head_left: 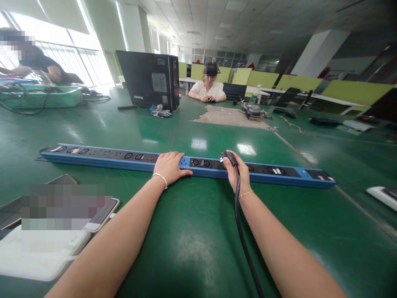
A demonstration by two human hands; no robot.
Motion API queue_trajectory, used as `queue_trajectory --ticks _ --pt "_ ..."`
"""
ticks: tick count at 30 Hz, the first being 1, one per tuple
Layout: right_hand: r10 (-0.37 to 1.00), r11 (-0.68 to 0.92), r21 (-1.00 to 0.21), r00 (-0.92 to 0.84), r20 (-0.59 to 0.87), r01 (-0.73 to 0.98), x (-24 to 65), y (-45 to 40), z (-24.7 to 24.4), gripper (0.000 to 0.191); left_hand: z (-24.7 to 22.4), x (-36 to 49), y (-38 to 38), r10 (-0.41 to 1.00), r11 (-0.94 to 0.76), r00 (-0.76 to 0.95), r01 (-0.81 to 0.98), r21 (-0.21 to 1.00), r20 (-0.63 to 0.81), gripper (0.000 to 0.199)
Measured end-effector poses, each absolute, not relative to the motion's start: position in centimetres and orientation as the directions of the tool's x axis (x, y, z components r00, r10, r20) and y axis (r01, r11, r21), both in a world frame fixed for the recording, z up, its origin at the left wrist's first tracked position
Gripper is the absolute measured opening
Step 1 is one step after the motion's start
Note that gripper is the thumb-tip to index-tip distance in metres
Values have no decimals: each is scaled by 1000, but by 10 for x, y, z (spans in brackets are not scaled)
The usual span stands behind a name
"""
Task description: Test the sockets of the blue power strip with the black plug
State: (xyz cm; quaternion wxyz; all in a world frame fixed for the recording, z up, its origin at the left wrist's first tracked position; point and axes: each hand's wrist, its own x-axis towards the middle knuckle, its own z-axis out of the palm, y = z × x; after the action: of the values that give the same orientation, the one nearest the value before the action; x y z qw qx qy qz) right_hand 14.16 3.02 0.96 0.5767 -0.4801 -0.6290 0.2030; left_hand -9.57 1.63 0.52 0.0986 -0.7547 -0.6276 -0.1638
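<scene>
A long blue-and-black power strip lies across the green table, its row of sockets facing up. My left hand, with a bracelet at the wrist, grips the strip left of its middle, fingers over the top and thumb along the near side. Between the thumb and fingers of my right hand is a black power plug. Its metal pins point left, just above the strip and apart from the sockets. From the plug a thick black cord runs down toward me, its far end out of view.
Phones and a white device lie at front left. A black computer case, gloves and a green basket stand farther back. A person sits across the table; another person is at far left.
</scene>
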Motion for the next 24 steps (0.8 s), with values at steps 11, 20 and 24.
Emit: queue_trajectory --ticks 11,20,24 --pt "839 525 -575 -271 472 627 64 25 14 35 10 -94 14 918 -202 117 960 195 379 80" --pt "895 383 -351 -248 371 855 26 22 28 31 14 -92 11 892 -201 94 959 200 443 50" --pt "897 362 -339 -226 379 868 23 17 24 31 11 -92 9 868 -258 126 941 220 479 44"
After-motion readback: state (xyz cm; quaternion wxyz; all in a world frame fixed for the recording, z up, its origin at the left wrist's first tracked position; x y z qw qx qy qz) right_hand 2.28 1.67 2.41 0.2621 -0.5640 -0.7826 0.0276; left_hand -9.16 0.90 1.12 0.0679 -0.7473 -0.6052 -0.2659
